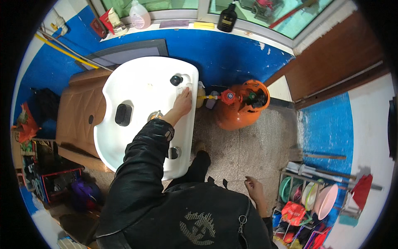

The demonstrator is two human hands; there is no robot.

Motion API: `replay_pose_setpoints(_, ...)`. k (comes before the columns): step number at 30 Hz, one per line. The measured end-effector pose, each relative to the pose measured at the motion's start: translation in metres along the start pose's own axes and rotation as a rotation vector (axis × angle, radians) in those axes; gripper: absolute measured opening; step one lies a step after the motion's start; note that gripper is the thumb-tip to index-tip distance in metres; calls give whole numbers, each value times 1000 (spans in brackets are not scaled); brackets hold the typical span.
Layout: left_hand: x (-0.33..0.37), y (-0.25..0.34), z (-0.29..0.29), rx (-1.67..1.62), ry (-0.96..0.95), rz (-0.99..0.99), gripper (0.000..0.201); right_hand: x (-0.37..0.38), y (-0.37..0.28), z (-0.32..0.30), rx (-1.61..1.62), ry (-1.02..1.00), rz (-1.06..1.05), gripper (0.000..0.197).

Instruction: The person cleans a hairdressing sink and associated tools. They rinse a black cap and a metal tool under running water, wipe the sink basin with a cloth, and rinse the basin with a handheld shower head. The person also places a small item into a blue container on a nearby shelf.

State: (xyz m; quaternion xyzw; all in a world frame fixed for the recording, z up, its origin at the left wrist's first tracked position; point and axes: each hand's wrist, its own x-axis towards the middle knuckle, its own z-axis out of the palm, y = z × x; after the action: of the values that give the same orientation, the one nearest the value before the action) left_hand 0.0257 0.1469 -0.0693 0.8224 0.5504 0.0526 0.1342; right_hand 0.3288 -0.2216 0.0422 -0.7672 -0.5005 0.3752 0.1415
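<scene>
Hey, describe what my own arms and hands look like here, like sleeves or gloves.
Your left sleeve is black, slightly shiny and creased, with a greyish patterned mark near the cuff. Your right sleeve shows only a little, and looks dark. Your left hand and right hand are both bare, without gloves.

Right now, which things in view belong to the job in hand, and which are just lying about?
Apparently in the job:
- left hand, reaching over the basin
- white basin
- pale cloth-like piece at that hand

Seemingly just about:
- orange gas cylinder
- black pump bottle
- pink bowl
</scene>
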Motion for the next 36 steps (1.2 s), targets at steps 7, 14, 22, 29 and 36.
replay_pose_setpoints(7, 3, 15, -19, -473, 151, -89, 28, 118, -72, -48, -36, -167, -175, 26)
replay_pose_setpoints(14, -25, 11, -43, -746, 175, -375, 17, 240, -201, -15, 494, -480, -242, 32)
replay_pose_setpoints(22, -72, 39, -103, -1266, 416, -478, 28, 285, -305, 67, 609, -842, -139, 29)
replay_pose_setpoints(29, -137, -10, -124, -1338, 743, -752, 33, 398, -399, 111, -31, -316, -1275, 31)
replay_pose_setpoints(36, -198, 2, -100, -1244, 950, -1265, 27, 495, -405, 162, -1016, -517, -1785, 28)
